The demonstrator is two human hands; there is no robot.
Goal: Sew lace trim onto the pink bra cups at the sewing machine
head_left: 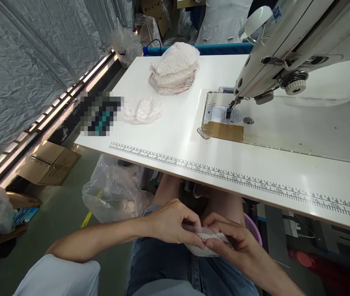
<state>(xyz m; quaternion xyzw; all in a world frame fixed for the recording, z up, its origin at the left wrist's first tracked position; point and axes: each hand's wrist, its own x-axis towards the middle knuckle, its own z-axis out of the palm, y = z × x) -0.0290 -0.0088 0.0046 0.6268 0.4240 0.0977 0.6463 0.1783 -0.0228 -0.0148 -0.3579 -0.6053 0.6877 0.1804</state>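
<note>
Over my lap, my left hand [176, 224] and my right hand [235, 238] pinch a small white lace-edged fabric piece [204, 250] between thumbs and fingers. The two hands are close together, and the piece's edge runs between them. Parts of it are hidden behind my fingers. On the white table stands a stack of white fabric pieces [175, 68] with reddish threads along their edges. Nearer to me lies a flat piece of white lace [147, 110]. The sewing machine [273, 53] is at the right, its needle and presser foot above the metal plate.
A printed ruler [224, 174] runs along the front edge of the table [162, 144]. Below it at the left is a clear plastic bag [107, 193], with a cardboard box [50, 162] farther left. A purple basin rim [253, 228] shows beside my right leg.
</note>
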